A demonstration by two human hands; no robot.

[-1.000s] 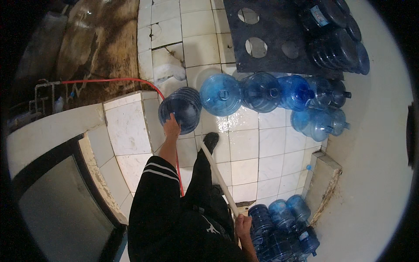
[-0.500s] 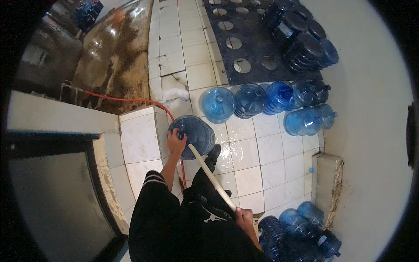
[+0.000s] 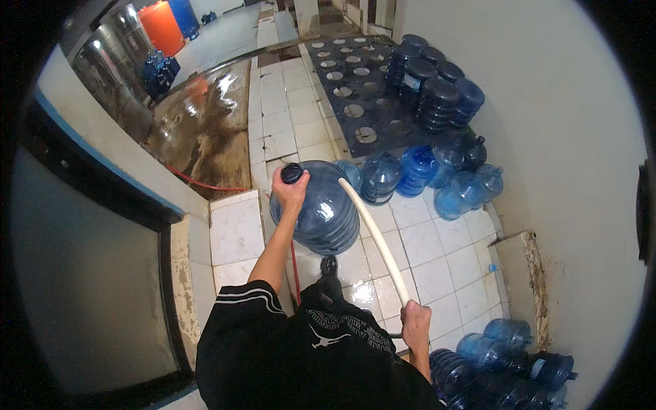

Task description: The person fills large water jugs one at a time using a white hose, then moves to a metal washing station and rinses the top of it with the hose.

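Now lifted: big blue jug (image 3: pixel 320 215) raised off the tiled floor (image 3: pixel 417 239); previously lower.
Left hand (image 3: pixel 290 193): grip wrapped round jug neck.
Right hand (image 3: pixel 415 324): grip closed on white hose (image 3: pixel 372 236).

White tiled floor (image 3: pixel 437 253) carries blue water jugs (image 3: pixel 417 171) on their sides.
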